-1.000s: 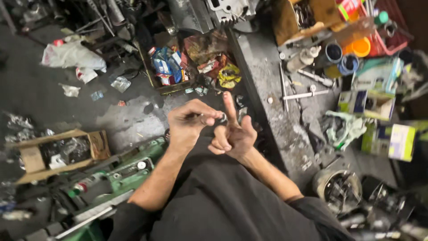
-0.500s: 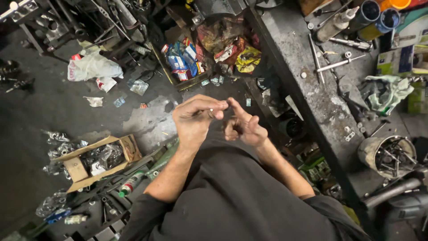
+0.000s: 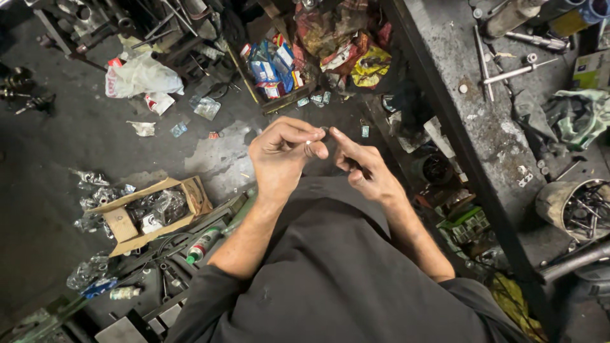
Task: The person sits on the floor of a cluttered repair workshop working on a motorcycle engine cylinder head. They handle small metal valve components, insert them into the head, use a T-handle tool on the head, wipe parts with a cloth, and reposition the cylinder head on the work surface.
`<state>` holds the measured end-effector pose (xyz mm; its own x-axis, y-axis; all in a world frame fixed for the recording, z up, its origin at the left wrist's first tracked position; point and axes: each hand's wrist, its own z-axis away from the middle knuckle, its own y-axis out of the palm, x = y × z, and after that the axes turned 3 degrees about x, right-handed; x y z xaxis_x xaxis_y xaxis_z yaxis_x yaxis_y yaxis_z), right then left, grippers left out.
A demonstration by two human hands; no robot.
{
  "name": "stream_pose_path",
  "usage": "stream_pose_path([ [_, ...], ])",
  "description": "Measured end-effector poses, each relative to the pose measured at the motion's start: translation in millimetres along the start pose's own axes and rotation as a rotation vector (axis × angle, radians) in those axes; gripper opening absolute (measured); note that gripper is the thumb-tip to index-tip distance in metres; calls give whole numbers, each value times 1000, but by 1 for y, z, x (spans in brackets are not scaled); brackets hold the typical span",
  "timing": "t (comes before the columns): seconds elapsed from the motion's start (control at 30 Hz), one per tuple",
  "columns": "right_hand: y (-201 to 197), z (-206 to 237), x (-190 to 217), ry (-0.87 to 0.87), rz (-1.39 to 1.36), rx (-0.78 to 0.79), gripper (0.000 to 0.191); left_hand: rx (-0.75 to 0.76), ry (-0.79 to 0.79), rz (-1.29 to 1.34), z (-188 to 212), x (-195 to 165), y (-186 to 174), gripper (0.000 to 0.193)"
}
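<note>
A: What do the hands have?

B: I see the left hand (image 3: 283,152) curled, thumb and fingers pinched on a small part (image 3: 309,143), pale and too tiny to name. The right hand (image 3: 365,170) meets it fingertip to fingertip, its fingers nearly closed around something dark; I cannot tell whether that is a second piece or shadow. Both hang in mid-air in front of the body, over the dark floor (image 3: 57,146), nothing carrying them.

A: How far along does it look?

B: I judge it mid-way through fiddling the part. It is in hand, held between both sets of fingertips, not set down anywhere. Whether it is seated, threaded or loose, I cannot tell.

A: Room to move?

B: To the right the workbench (image 3: 473,121) runs close, its near edge just beside the right forearm. A long rod (image 3: 518,71) lies near the bench's far edge, a can of bits (image 3: 581,209) stands lower by its right side. Left is freer: bare floor with a cardboard box (image 3: 149,213) well apart, a white bag (image 3: 143,75) farther up. Ahead, a crate of packets (image 3: 273,70) stands past the fingertips. Below the left elbow a spray can (image 3: 203,244) lies among tools.
</note>
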<state>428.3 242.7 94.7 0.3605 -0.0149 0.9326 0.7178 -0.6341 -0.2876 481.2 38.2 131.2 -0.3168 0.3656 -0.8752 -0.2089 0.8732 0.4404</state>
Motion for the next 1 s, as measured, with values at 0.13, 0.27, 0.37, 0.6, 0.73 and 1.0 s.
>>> stream_pose_path([
  [0.13,-12,-4,12,57,205,24,89,-21,-15,107,-3,6,3,22],
  [0.27,-26,-11,20,8,370,38,81,-12,13,176,-5,16,8,24],
  [0.37,-39,-16,19,-65,468,26,74,-31,25,184,-6,25,15,28],
  [0.6,-81,-14,-16,-80,345,-5,61,-45,-14,285,-22,45,44,26],
  [0.73,-97,0,-44,-3,-319,55,87,38,-96,308,-27,57,66,23],
  [1.0,-147,24,-81,-60,-456,206,103,112,-32,233,-48,96,115,24],
])
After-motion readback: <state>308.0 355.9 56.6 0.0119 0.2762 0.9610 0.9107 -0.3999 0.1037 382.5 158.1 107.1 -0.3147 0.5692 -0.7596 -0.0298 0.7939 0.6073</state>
